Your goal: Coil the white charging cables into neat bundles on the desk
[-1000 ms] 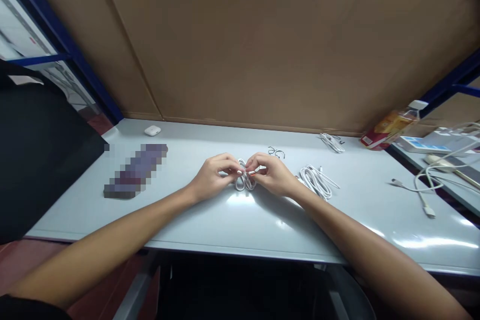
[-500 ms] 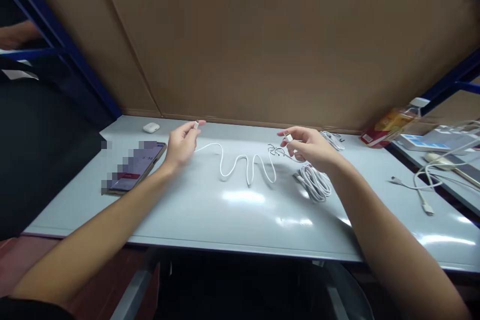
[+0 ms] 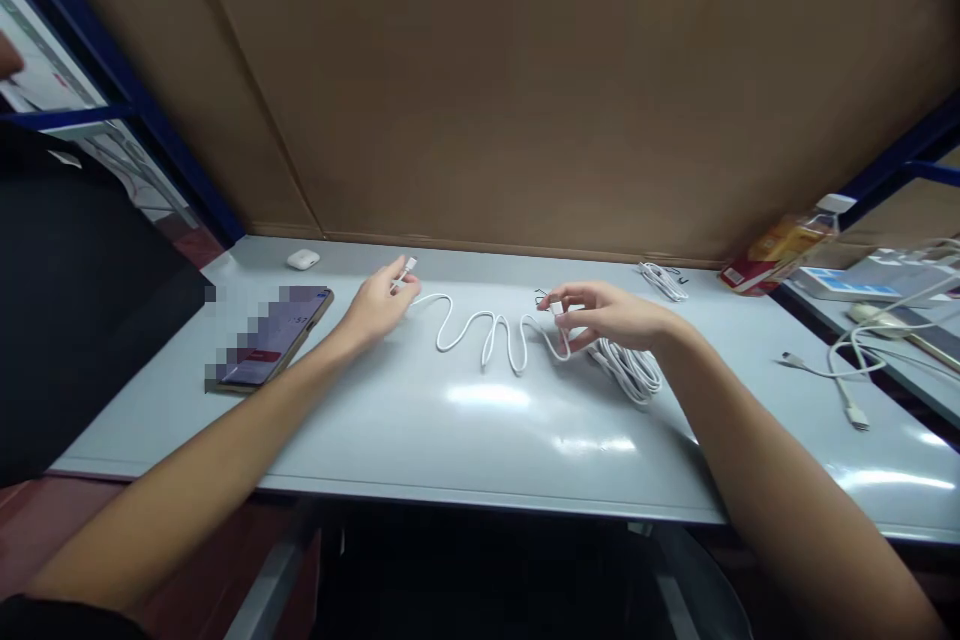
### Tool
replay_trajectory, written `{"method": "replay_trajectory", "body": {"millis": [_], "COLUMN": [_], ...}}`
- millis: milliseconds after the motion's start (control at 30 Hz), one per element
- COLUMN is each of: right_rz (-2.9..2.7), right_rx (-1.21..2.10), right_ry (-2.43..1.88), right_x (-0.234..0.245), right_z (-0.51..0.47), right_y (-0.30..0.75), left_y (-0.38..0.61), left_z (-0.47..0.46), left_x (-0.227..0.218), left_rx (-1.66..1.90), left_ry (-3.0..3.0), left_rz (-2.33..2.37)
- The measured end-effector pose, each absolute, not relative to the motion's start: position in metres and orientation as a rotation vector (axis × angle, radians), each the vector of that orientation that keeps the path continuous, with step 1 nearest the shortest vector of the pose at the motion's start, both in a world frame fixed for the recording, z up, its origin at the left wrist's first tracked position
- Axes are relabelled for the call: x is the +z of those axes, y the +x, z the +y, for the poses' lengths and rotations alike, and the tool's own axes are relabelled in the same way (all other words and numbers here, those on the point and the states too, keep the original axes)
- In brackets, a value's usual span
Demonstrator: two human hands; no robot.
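Note:
A white charging cable lies in wavy bends across the grey table, stretched between my two hands. My left hand pinches one end of it, and a white plug sticks up past the fingertips. At the other end, my right hand has its thumb and fingers closed on the second plug. Black twist ties lie just behind the right fingers, partly covered by them. A coiled white cable sits beneath and beside the right wrist. Farther back is a smaller coiled cable.
A phone lies at left, with a white earbud case behind it. At the back right stands a drink bottle. Loose white cable ends hang over the table's right side. A brown partition closes off the back.
My left hand has shifted slightly right and nearer to me. The right hand has come down toward the table, and the cable's bends have moved. A person's arm at far left has mostly left view.

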State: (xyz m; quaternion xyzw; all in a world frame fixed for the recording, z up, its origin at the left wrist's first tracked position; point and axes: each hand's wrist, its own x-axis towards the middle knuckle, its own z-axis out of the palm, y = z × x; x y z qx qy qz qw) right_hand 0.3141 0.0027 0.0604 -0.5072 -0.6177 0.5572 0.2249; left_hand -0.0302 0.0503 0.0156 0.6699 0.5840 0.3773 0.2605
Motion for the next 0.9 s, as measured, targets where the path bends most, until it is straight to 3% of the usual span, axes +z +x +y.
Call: {"method": "replay_trajectory", "body": {"millis": [133,233,333,500,700,900], "right_rz": [-1.795,-1.968,-2.073,-2.174,-2.285,-2.515], "right_rx": [1.482,1.121,0.726,0.489,0.138,0.052], "right_ry": [-1.417,-1.496,-1.453,-1.393,-1.215,-1.162], "right_x": [0.043,0.032,0.023,0.012,0.015,0.019], "right_z": [0.001,-0.005,-0.013,-0.019,-0.027,-0.027], "right_y": [0.291,0.265,0.244,0.23,0.23,0.226], "left_y": [-0.016,-0.004,0.005,0.009,0.007,0.006], "left_z": [0.034,0.017,0.004,0.004,0.008,0.006], "left_x": [0.007,0.006,0.005,-0.003,0.002,0.005], "left_rx": [0.771,0.559,0.51,0.552,0.692,0.62], "left_ry": [2.034,2.239,2.394,2.512,2.148,1.64], "left_rz": [1.508,1.395,1.234,0.974,0.852,0.805]}}
